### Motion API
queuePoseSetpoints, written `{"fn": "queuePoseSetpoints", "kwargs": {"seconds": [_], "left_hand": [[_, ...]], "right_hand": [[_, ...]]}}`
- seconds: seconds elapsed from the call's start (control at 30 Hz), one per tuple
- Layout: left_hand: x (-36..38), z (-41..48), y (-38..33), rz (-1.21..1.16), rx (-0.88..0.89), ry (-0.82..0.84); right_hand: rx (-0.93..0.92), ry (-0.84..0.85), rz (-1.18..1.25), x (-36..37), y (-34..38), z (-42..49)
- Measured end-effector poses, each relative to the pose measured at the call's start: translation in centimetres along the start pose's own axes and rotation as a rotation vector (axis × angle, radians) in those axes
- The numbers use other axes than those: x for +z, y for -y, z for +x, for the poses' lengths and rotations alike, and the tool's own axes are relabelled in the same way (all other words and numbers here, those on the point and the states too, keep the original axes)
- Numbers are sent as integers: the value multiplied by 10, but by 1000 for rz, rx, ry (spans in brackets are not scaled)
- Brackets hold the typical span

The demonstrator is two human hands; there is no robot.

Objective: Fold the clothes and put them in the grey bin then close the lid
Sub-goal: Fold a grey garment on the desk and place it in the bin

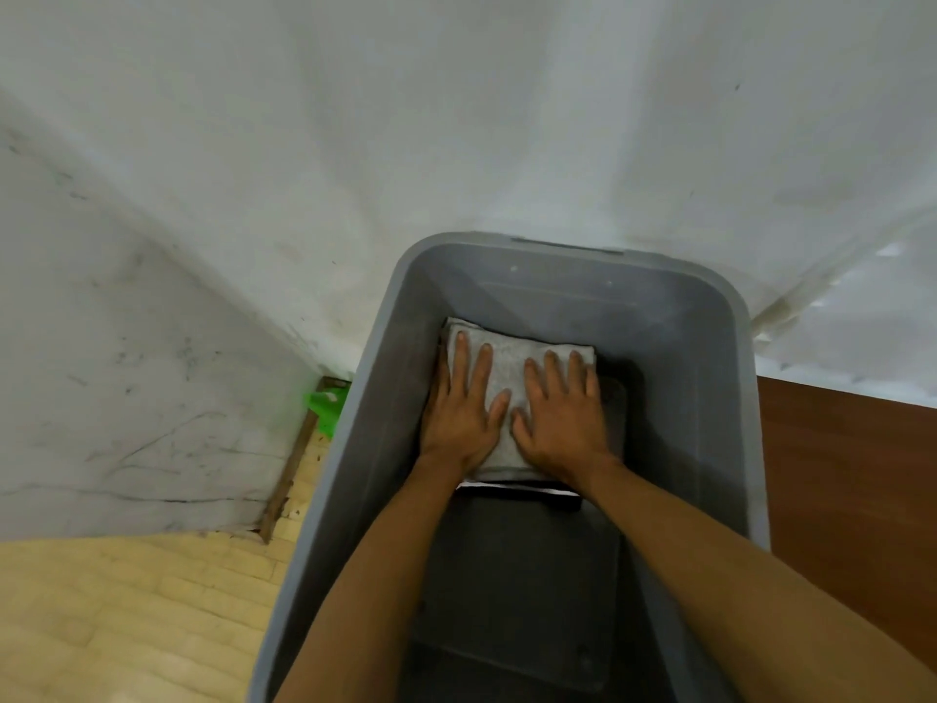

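Observation:
The grey bin (pixel 730 398) stands open on the floor below me, with no lid in view. A folded light grey garment (pixel 512 367) lies at the far end of its bottom, on top of a dark folded piece with a white stripe (pixel 517 489). My left hand (pixel 461 413) lies flat on the garment's left half, fingers spread. My right hand (pixel 563 413) lies flat on its right half, thumb close to the left thumb. Both palms press down and grip nothing.
A white wall (pixel 456 119) rises right behind the bin. Pale woven matting (pixel 127 611) covers the floor on the left, with a green plastic thing (pixel 327 405) in the corner. A brown wooden surface (pixel 852 474) lies to the right.

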State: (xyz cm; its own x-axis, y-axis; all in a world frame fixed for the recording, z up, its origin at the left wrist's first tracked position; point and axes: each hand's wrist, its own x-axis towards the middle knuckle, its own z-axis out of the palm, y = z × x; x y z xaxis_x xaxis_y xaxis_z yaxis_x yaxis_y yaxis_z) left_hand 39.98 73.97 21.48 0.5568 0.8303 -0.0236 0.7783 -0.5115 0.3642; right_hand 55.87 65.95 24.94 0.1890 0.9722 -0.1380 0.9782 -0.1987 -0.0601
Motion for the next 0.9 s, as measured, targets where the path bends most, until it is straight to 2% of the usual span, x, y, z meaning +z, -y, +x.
{"fn": "queuePoseSetpoints", "kwargs": {"seconds": [0.3, 0.6, 0.77, 0.9], "left_hand": [[1, 5, 0, 23, 6, -15], [4, 5, 2, 79, -5, -18], [1, 3, 2, 121, -26, 3], [-7, -5, -13, 252, -105, 55]], "right_hand": [[-24, -101, 20, 13, -2, 4], [6, -64, 19, 15, 0, 6], [-28, -112, 41, 16, 0, 4], [-17, 11, 0, -1, 0, -3]]}}
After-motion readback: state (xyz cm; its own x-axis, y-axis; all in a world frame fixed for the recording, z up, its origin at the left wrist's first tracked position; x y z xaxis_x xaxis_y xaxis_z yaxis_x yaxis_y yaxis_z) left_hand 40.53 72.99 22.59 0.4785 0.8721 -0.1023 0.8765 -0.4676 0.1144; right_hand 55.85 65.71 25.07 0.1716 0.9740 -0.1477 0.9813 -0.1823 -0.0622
